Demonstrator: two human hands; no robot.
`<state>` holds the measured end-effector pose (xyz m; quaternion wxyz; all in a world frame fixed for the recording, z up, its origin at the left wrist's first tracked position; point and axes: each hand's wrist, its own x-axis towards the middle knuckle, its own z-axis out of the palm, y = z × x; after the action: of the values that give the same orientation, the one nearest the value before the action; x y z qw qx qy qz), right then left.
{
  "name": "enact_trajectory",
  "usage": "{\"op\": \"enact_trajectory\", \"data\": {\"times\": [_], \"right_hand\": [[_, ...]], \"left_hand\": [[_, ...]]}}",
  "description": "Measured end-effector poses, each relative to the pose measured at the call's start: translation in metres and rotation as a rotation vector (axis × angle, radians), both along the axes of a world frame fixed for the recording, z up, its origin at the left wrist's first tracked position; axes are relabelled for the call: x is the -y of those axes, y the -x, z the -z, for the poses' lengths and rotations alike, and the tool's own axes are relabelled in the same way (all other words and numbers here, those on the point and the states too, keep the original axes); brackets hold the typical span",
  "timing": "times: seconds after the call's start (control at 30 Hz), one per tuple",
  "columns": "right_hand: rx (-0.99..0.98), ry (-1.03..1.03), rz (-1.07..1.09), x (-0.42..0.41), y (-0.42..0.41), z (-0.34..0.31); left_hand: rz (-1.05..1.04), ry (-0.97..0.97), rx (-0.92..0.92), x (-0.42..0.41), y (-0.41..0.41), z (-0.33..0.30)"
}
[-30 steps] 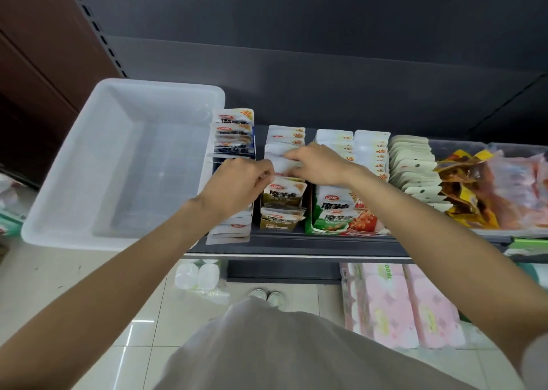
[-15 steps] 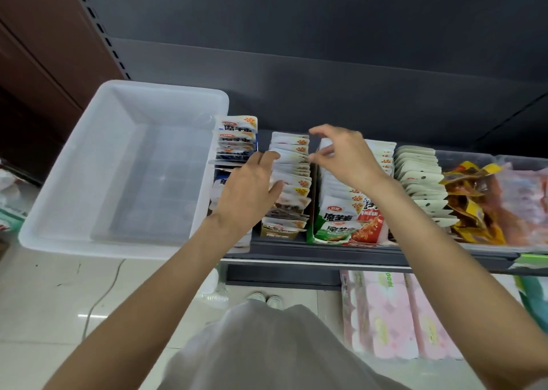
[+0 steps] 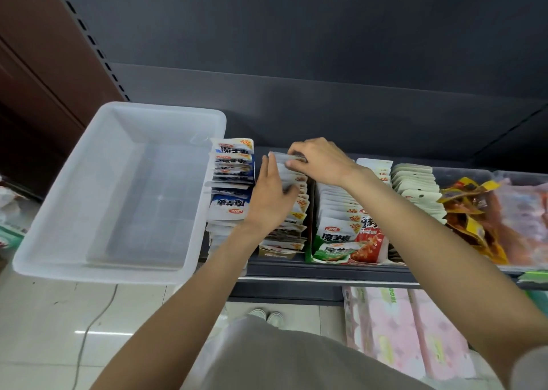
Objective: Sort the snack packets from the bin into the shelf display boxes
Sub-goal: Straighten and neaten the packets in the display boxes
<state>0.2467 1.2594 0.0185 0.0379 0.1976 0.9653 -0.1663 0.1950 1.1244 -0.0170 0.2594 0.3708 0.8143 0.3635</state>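
Pink tissue packs on lower shelf; white shoes on floor.

1 bin, 2 hands, 5 packet rows, 3 pink packs.

**Both hands at the second row of snack packets**

The left hand lies flat, fingers straight, against the left side of a row of packets standing in a display box on the shelf. The right hand curls over the back of that row, pinching the rearmost packet. A white plastic bin sits just left of the shelf boxes, beside a blue-and-white packet row. To the right stand green-and-red packets, pale packets and orange bags. Pink rolls lie below.
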Motion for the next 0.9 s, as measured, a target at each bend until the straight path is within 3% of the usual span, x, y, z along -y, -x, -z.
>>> {"op": "enact_trajectory", "data": {"times": [0.2,0.4,0.53,0.9], "right_hand": [[0.1,-0.262,-0.244,-0.01,0.01,-0.001],[0.033,-0.291,-0.323,-0.011,0.014,0.004],[0.024,-0.235,-0.295,-0.014,0.015,0.004],[0.253,-0.091,-0.356,-0.018,0.023,0.002]], "left_hand": [[-0.013,-0.051,0.011,0.004,0.003,0.007],[-0.027,-0.067,0.014,0.005,0.002,0.009],[-0.009,-0.064,0.01,0.007,0.002,0.009],[0.002,-0.069,0.0,0.009,-0.002,0.009]]}}
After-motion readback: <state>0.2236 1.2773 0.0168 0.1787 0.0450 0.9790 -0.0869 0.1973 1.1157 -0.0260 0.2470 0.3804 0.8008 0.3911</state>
